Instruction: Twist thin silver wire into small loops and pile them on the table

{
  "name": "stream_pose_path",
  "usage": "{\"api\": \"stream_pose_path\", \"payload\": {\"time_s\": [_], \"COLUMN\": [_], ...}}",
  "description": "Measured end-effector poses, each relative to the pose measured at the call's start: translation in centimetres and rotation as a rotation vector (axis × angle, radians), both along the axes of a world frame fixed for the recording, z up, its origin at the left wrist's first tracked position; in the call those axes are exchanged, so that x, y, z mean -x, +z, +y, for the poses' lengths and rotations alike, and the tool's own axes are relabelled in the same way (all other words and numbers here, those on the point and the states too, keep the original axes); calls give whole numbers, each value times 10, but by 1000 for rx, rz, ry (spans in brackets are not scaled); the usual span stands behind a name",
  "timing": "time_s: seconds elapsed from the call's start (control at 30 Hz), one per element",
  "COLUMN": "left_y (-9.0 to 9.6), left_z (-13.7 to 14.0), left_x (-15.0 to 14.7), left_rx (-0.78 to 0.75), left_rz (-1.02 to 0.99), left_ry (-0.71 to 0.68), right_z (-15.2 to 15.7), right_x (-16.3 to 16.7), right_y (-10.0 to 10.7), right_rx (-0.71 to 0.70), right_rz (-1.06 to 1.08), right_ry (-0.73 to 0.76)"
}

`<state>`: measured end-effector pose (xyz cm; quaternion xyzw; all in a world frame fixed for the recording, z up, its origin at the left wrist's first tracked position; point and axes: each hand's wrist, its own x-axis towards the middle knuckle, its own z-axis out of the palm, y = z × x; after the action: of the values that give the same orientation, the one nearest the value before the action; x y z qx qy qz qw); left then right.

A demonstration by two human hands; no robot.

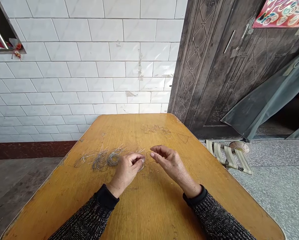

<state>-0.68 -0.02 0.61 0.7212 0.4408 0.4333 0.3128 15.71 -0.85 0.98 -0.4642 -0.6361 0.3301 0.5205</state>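
My left hand [127, 168] is pinched, thumb against forefinger, on a thin wire [147, 153] whose bent end shows between the two hands. Across from it, my right hand [173, 163] has its thumb and forefinger apart beside that wire. Whether they touch it cannot be made out. Left of my left hand lie a loose tangle of grey wire [99, 161] and a coiled bundle of silvery wire [113, 158]. More wire ends stick out behind the left fingertips, partly hidden by them.
Thin bent wire pieces [156, 130] lie scattered on the far part of the wooden table [144, 206]. A wire triangle [183, 137] is near the right edge. A white tiled wall [99, 53] stands behind; a strap-seated stool [226, 155] is on the floor at right.
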Motion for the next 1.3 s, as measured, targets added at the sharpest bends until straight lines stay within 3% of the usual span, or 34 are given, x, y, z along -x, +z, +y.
{"api": "stream_pose_path", "payload": {"time_s": [0.1, 0.23, 0.33, 0.43, 0.63, 1.0, 1.3], "left_y": [1, 1, 1, -2, -10, -5, 1], "left_z": [0, -1, 0, 1, 2, 2, -1], "left_x": [0, 2, 3, 3, -3, -2, 2], "left_rx": [-91, 172, 379, 475, 483, 417, 485], "left_rz": [40, -125, -331, -471, -504, -434, -360], "left_ry": [-28, -149, -215, -248, -212, -135, -239], "right_z": [1, 1, 1, 1, 1, -4, 1], "right_x": [-1, 2, 5, 7, 13, 17, 2], "right_y": [-2, -3, -1, 1, -5, -3, -2], "right_rx": [10, 155, 230, 286, 316, 345, 282], "right_rz": [-70, 65, 229, 349, 445, 348, 232], "right_ry": [77, 184, 178, 156, 210, 314, 248]}}
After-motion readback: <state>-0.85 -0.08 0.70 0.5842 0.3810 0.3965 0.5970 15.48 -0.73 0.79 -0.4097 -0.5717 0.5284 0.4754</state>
